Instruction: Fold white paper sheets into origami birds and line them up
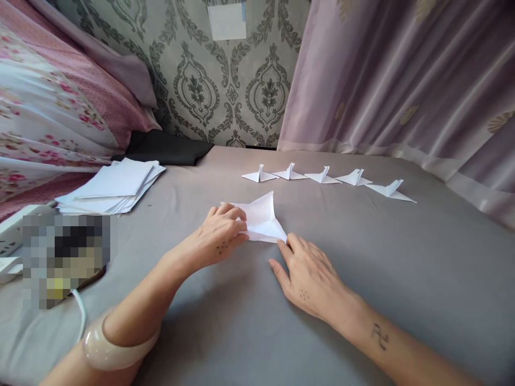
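A partly folded white sheet of paper lies in the middle of the grey cloth, one flap raised at its far side. My left hand is closed on its left edge, fingers curled over the paper and thumb at the near side. With its fingertips at the right corner of the paper, my right hand rests flat on the cloth, the thumb stretched out apart from the fingers. Beyond the hands stands a row of several folded white paper birds, their wings spread.
On the left lies a stack of white paper sheets, with a dark folded cloth behind it. Nearer are a white power strip, a blurred-out object and a white cable. Curtains hang at the right.
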`<state>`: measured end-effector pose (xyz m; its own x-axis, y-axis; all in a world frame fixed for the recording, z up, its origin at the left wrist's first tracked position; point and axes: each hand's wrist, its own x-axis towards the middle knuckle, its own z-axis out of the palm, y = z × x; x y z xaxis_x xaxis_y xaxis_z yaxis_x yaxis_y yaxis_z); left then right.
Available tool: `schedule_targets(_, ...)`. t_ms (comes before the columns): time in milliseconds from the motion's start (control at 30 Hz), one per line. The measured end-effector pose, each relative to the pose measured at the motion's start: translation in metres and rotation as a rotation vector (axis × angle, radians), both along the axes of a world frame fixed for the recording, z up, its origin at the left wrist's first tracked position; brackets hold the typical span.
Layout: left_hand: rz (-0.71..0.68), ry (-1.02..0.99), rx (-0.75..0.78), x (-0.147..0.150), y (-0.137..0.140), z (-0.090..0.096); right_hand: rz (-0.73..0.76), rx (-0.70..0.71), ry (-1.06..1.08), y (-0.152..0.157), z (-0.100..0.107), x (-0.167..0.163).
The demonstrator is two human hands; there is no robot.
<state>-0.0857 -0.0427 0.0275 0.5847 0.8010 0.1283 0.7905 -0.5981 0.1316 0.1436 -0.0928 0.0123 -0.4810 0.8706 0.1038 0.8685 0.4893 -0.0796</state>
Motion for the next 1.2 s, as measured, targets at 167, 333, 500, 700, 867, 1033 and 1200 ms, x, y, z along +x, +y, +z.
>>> schedule_targets(167,0.073,-0.141,-0.093,-0.003,0.004,-0.003,-0.005,0.031,0.036,0.000,-0.005,0.001)
schedule_targets(333,0.062,-0.223,-0.121,0.000,0.005,0.001,0.020,0.046,0.020,0.003,-0.008,0.000)
schedule_targets(500,0.015,-0.257,-0.084,0.013,0.002,0.004,0.021,0.066,-0.016,0.005,-0.010,-0.004)
schedule_targets(700,0.338,-0.285,0.080,0.008,-0.001,0.011,0.030,0.086,-0.009,0.003,-0.011,-0.003)
schedule_targets(867,0.352,-0.049,-0.437,-0.011,-0.005,0.019,0.027,0.079,-0.016,0.003,-0.010,-0.004)
schedule_targets(1033,0.240,-0.206,-0.307,0.006,-0.005,0.002,0.028,0.076,-0.013,0.004,-0.010,-0.004)
schedule_targets(1200,0.253,-0.299,-0.270,0.024,-0.006,-0.007,0.023,0.042,0.012,0.004,-0.010,-0.003)
